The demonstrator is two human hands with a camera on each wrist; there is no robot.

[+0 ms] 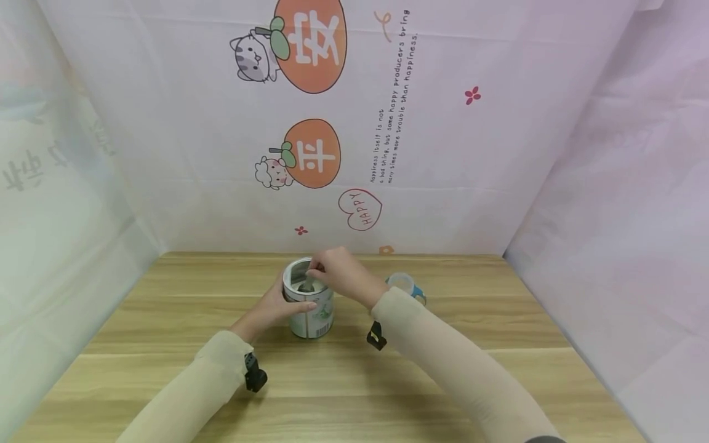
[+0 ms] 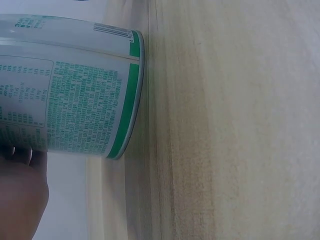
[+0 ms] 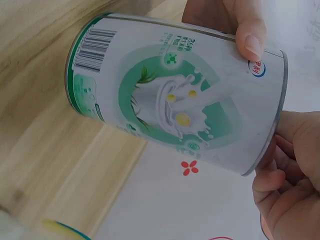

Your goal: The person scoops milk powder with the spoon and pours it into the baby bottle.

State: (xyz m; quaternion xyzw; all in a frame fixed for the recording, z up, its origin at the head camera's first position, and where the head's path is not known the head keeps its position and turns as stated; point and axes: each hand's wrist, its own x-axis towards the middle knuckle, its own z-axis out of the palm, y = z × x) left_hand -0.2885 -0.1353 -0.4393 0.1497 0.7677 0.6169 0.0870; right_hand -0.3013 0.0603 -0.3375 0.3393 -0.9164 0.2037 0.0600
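"Over the mouth of the can (image 1: 314,317), what do you hold with your right hand (image 1: 339,269)?"

"Your right fingers are curled, and they pinch a grey spoon (image 1: 306,287). Its lower end is inside the can, where something pale can be seen."

"And your left hand (image 1: 279,301), is it wide or narrow?"

"It is curved around the left side of the can and grips it, with the thumb lying across the front, below the rim. The can stands upright on the wooden table (image 1: 194,381). On its label you have green print, a barcode and a picture of splashing milk."

"Which things are farther from your hands?"

"To the right of the can, well apart from it, is a pale cup (image 1: 401,283) with a blue handle, partly hidden behind your sleeve (image 1: 443,344). Behind the can hangs a white cloth (image 1: 443,184) with orange fruits printed on it."
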